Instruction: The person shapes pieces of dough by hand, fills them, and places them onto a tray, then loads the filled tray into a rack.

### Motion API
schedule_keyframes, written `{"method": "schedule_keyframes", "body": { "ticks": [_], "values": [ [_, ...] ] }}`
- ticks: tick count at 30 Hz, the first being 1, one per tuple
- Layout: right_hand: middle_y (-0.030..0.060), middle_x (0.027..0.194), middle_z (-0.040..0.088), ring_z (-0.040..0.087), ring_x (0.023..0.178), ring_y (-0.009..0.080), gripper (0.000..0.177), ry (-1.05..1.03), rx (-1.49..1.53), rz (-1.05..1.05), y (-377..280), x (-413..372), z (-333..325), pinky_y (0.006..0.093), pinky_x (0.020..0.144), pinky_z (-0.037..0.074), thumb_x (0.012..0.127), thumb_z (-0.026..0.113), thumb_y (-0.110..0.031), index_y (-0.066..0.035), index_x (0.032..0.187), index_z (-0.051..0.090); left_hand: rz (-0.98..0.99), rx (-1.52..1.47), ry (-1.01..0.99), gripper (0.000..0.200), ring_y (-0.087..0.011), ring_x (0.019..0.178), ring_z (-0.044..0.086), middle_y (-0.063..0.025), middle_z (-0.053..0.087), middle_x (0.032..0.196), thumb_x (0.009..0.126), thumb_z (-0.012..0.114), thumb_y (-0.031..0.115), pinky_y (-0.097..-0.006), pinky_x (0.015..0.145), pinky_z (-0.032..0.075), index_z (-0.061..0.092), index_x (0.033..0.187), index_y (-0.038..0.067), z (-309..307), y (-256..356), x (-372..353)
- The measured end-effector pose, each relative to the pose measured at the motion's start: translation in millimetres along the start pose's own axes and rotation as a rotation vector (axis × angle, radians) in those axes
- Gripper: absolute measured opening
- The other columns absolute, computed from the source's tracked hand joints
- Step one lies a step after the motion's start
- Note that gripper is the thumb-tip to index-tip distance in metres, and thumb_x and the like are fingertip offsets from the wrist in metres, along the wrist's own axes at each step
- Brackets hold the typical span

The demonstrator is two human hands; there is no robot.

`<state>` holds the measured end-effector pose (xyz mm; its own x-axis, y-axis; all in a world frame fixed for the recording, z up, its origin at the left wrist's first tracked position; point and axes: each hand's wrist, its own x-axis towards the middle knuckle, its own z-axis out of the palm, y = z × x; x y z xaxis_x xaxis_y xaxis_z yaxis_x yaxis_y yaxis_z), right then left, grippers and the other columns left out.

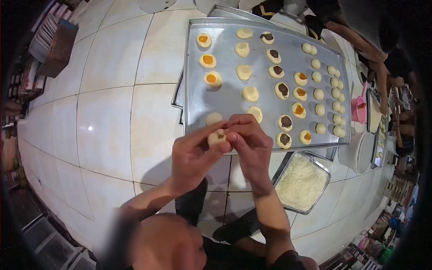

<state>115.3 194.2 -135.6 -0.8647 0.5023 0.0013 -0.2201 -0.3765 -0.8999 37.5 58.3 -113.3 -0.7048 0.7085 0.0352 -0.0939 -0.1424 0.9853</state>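
My left hand (pixel 192 155) has its fingers curled round a small pale dough ball (pixel 216 138). A bit of darker filling shows in the opening of the dough. With thumb and fingertips my right hand (pixel 250 141) pinches the right side of the same piece. Both hands hover over the near edge of a large metal tray (pixel 225 96). On it lie flattened dough rounds with orange filling (pixel 207 61), others with dark brown filling (pixel 281 90), hollowed plain rounds (pixel 243 72) and several smooth dough balls (pixel 319 94). One pale round (pixel 213 119) is partly hidden behind my fingers.
A smaller tray of pale yellowish powder (pixel 302 182) sits on the tiled floor (pixel 105 112) at right. Beyond the large tray are a pink container (pixel 358 110) and a white bucket (pixel 360 153). Another person's arm (pixel 364 47) reaches in at upper right. A brown box (pixel 58 48) stands left.
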Motion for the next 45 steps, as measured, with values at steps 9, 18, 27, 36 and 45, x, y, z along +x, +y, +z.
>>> {"method": "schedule_keyframes", "body": {
  "ticks": [9, 18, 27, 36, 45],
  "values": [
    [0.0071, 0.108, 0.066, 0.056, 0.081, 0.0163, 0.019, -0.203, -0.58, -0.075, -27.7, -6.3, 4.9, 0.0291, 0.068, 0.045, 0.083, 0.074, 0.003, 0.001, 0.101, 0.074, -0.151, -0.064, -0.137, 0.04, -0.0123, 0.076, 0.061, -0.0073, 0.068, 0.09, 0.108, 0.048, 0.018, -0.0235, 0.068, 0.048, 0.057, 0.141, -0.002, -12.7, 6.2, -4.4],
    [0.0065, 0.109, 0.067, 0.058, 0.074, 0.0138, 0.018, -0.37, -0.707, -0.231, -34.4, -7.2, -7.6, 0.0267, 0.064, 0.048, 0.087, 0.072, 0.002, -0.004, 0.103, 0.074, -0.329, 0.086, -0.503, 0.046, -0.0155, 0.081, 0.062, -0.0086, 0.068, 0.094, 0.109, 0.044, 0.022, -0.0228, 0.068, 0.046, 0.046, 0.151, 0.003, -41.0, 16.5, 17.8],
    [0.0061, 0.105, 0.068, 0.059, 0.079, 0.0163, 0.02, -0.19, -0.52, 0.103, -35.1, -7.3, -3.6, 0.0271, 0.066, 0.047, 0.084, 0.074, 0.003, -0.003, 0.103, 0.074, -0.5, -0.454, -0.081, 0.05, -0.0216, 0.123, 0.058, -0.0157, 0.054, 0.144, 0.105, 0.052, 0.019, -0.0278, 0.093, 0.051, 0.042, 0.152, 0.003, -9.3, 3.3, 12.7],
    [0.0063, 0.104, 0.067, 0.058, 0.074, 0.0158, 0.021, -0.08, -0.771, -0.249, -24.4, -4.7, 8.6, 0.0269, 0.065, 0.049, 0.086, 0.072, 0.003, -0.004, 0.107, 0.073, -0.41, -0.737, 0.046, 0.055, -0.0248, 0.134, 0.052, -0.0158, 0.047, 0.153, 0.1, 0.061, 0.002, -0.0361, 0.113, 0.046, 0.042, 0.151, 0.004, -9.5, -8.8, -3.9],
    [0.0055, 0.1, 0.068, 0.058, 0.074, 0.0166, 0.029, 0.013, -0.519, -0.047, -15.6, -10.8, 5.9, 0.0275, 0.066, 0.049, 0.083, 0.073, 0.005, -0.004, 0.11, 0.074, -0.285, -0.474, 0.112, 0.046, -0.0223, 0.129, 0.056, -0.0169, 0.052, 0.148, 0.105, 0.05, 0.009, -0.0344, 0.111, 0.047, 0.042, 0.15, 0.002, 8.2, -1.3, -1.5]
  ]
}}
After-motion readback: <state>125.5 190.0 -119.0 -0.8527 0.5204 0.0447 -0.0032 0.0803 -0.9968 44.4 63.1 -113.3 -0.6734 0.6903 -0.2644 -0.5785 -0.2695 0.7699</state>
